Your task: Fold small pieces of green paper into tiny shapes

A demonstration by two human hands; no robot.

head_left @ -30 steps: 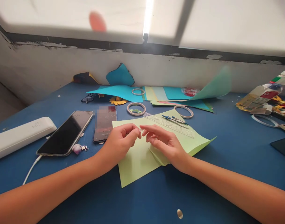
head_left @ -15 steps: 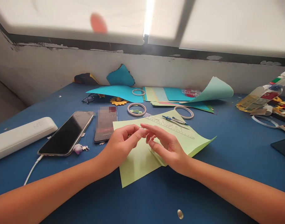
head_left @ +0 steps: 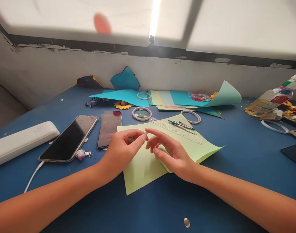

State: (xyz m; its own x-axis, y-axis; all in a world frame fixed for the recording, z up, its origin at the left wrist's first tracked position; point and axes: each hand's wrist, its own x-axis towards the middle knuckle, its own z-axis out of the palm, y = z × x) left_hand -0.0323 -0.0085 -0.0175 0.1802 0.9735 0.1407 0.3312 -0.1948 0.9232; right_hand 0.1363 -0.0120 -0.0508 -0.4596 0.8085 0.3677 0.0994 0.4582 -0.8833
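My left hand [head_left: 125,149] pinches a tiny whitish piece [head_left: 146,133] between thumb and index fingertip; it is too small to tell what it is. Close by, my right hand [head_left: 174,155] has its fingers apart, the index fingertip near or touching that piece. Both hands are over a light green paper sheet [head_left: 138,181], whose right side curls up. On the sheet's far part lie a clear plastic ruler [head_left: 186,134] and a blue-and-silver compass [head_left: 179,124]. Two rolls of narrow tape, one at left [head_left: 134,118] and one at right [head_left: 199,120], rest by its far edge.
To the left are a white power bank [head_left: 24,142], a phone with a cable [head_left: 67,140] and another phone [head_left: 110,129]. Coloured paper sheets [head_left: 179,98] and eyeglasses [head_left: 91,103] lie along the wall. A tilted bottle [head_left: 269,102] is at right, a small shiny oval [head_left: 187,222] in front.
My right hand's fingertips have drawn slightly away from my left fingertips, so the whitish piece shows more clearly. The left hand has barely moved.
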